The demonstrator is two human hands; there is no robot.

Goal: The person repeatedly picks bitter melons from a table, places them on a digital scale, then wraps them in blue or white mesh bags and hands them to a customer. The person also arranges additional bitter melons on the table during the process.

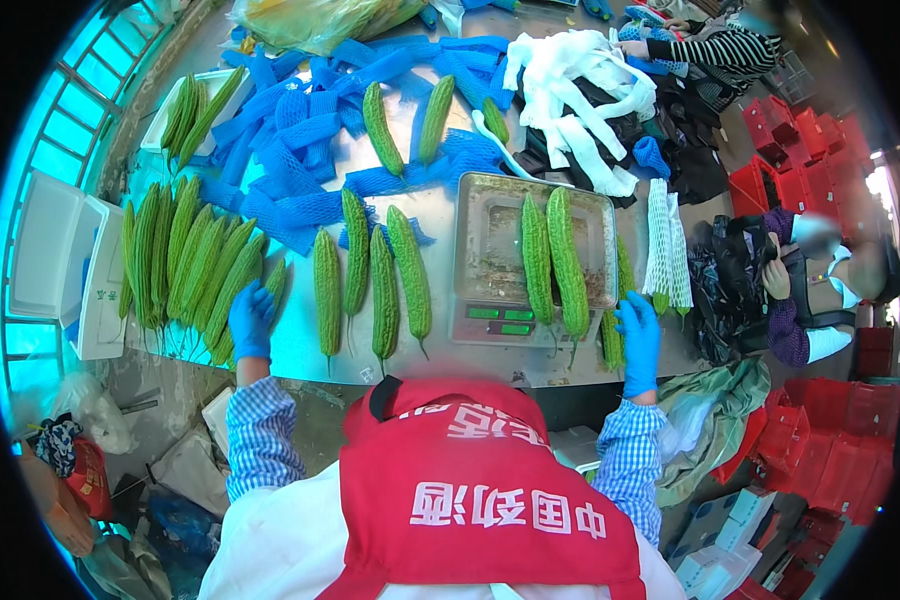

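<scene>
My left hand (pixel 252 321), in a blue glove, rests against the right end of a pile of bitter melons (pixel 195 262); whether it grips one I cannot tell. My right hand (pixel 639 341), also gloved in blue, is beside a bitter melon (pixel 613 341) lying along the scale's right side; its hold is unclear. Two bitter melons (pixel 568 262) lie side by side on the metal pan of a digital scale (pixel 495 255). Several more bitter melons (pixel 385 292) lie upright in the view between the pile and the scale. Two melons in white foam net sleeves (pixel 658 240) lie right of the scale.
Blue foam net sleeves (pixel 292 150) and white ones (pixel 577 105) cover the table's far part. White foam boxes (pixel 101 281) stand at the left. Black plastic bags (pixel 724 277) lie at the right, near a co-worker's hands (pixel 776 274). Another person in striped sleeves (pixel 712 49) works at the far right.
</scene>
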